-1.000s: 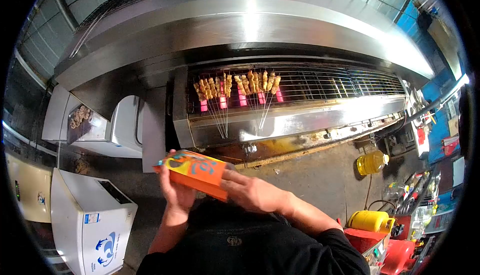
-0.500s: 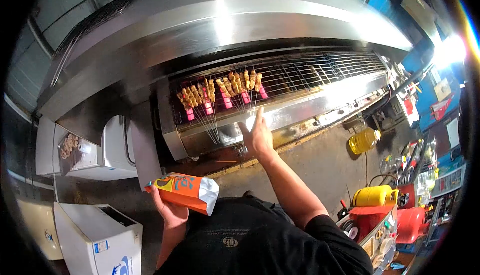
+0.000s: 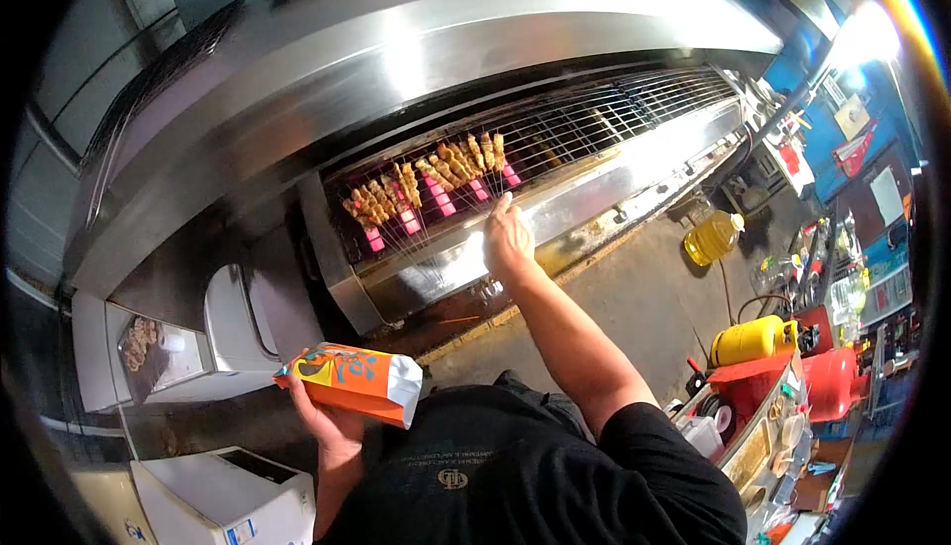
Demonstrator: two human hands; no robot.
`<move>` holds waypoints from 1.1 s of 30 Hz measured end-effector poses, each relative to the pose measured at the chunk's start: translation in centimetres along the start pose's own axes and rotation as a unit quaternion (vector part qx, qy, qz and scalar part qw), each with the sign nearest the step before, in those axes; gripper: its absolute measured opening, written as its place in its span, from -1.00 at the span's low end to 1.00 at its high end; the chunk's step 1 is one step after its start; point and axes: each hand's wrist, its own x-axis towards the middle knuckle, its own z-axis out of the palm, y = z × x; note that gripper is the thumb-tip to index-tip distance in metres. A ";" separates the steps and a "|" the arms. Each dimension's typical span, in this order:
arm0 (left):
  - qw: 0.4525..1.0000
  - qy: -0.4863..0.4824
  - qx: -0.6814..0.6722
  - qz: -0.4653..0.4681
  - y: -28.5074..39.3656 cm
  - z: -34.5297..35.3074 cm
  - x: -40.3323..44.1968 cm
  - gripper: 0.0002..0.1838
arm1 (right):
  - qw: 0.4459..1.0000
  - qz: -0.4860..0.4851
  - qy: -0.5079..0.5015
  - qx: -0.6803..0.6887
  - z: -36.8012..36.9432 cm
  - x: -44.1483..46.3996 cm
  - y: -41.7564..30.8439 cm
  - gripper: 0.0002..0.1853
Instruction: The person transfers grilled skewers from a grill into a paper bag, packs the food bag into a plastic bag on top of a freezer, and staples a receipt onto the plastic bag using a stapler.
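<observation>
My left hand (image 3: 332,423) is closed round an orange paper bag (image 3: 362,379) printed with yellow and blue figures, its white end facing right. The bag hides part of my fingers. Over the front edge of the grill, my right hand (image 3: 509,240) has its fingertips together at the stick ends of the right-hand meat skewers (image 3: 461,163); exactly how many sticks it pinches I cannot make out. Another bunch of meat skewers (image 3: 373,200) lies to the left, sticks pointing toward me. Pink glowing burners (image 3: 439,195) show under the meat on the grill grate (image 3: 594,134).
A steel hood (image 3: 396,59) overhangs the grill from behind. At left stand a white chest (image 3: 238,312) with a meat tray (image 3: 144,347) and a white appliance (image 3: 233,505). A yellow oil jug (image 3: 713,238), a yellow gas cylinder (image 3: 753,342) and a red one (image 3: 832,383) are at right.
My right hand has moved in to the skewers' stick ends, and its spread fingers have closed together. The left hand still holds the bag. The view has shifted slightly.
</observation>
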 end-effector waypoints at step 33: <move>0.999 0.004 -0.029 0.015 -2.2 0.0 -2.2 -0.32 | 0.419 0.226 -0.377 0.795 -0.3 1.4 5.7 -0.69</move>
